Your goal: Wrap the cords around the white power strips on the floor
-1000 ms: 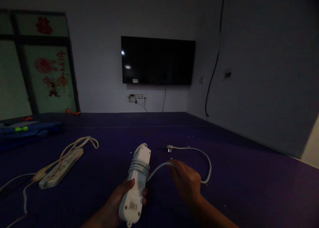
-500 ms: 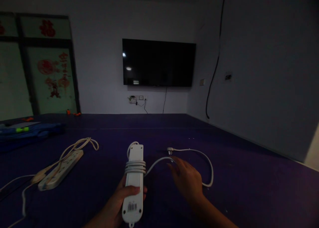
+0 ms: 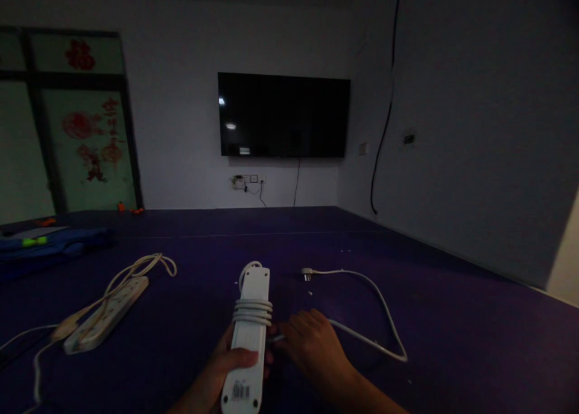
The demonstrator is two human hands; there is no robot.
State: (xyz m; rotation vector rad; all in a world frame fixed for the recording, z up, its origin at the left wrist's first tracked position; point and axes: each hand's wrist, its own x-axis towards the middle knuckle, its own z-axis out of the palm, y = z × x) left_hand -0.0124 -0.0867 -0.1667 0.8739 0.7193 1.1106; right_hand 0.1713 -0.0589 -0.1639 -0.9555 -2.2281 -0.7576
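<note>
A white power strip (image 3: 246, 366), its back with a barcode label facing me, is gripped near its lower end by my left hand (image 3: 228, 363), thumb across it. Several turns of its white cord (image 3: 253, 311) wrap round the upper part, and a loop shows behind the top end. Just right of the strip, my right hand (image 3: 312, 344) is closed on the cord close to the strip's edge. From that hand the loose cord runs right, bends back and ends at a plug (image 3: 307, 272) on the purple surface (image 3: 434, 329).
A second power strip (image 3: 108, 314) with a tangled cord lies to the left. Behind it are folded blue cloth (image 3: 67, 242) and small orange objects (image 3: 137, 210). A television (image 3: 284, 115) hangs on the far wall; a black cable (image 3: 384, 130) hangs at the right.
My right hand has moved left and down to the strip's side, now closed on the cord. The loose cord has shifted, and the strip sits slightly lower and tilts right.
</note>
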